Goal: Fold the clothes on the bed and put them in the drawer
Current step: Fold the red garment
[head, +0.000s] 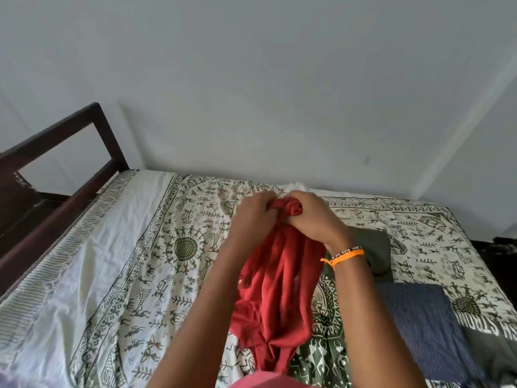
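A red garment [275,289] hangs bunched above the bed, its lower part trailing down onto the patterned bedsheet [173,247]. My left hand [253,214] and my right hand [310,217] grip its gathered top edge side by side, fingers curled into the cloth. My right wrist carries an orange thread and a bead band. To the right lie a folded dark olive garment [372,247], a folded blue striped garment [419,323] and a grey garment with white lettering [492,340]. No drawer is in view.
A dark wooden bed frame [56,169] runs along the left side. A white wall stands behind the bed. The left half of the sheet shows wrinkled white and printed cloth.
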